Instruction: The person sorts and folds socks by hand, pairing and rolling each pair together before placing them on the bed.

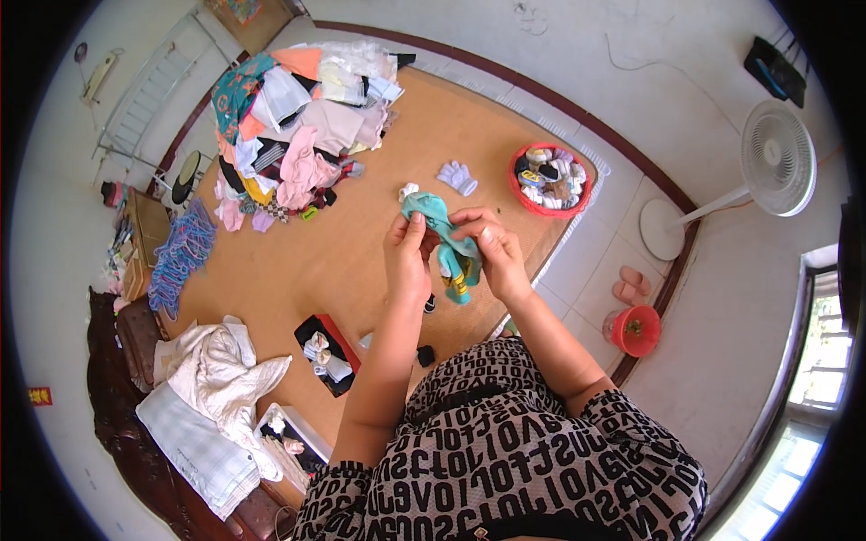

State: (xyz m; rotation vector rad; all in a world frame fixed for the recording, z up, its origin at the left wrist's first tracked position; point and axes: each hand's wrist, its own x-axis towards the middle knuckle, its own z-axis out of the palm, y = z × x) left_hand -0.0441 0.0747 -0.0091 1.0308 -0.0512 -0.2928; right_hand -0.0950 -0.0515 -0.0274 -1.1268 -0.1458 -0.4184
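A teal sock with a yellow and dark pattern at its dangling end is stretched between my two hands in front of my body. My left hand pinches its left side, thumb on top. Opposite it, my right hand grips the cloth with bent fingers. A small white bit of cloth shows just beyond the sock; whether it joins the sock I cannot tell. Past my hands a pale lilac glove lies flat on the tan mat. To its right stands a red basket full of rolled socks.
A large clothes heap covers the mat's far left. Blue hangers lie at the left edge. Nearer are a black-and-red box, a white bin and bedding. On the right floor are a fan, pink slippers and a red bucket.
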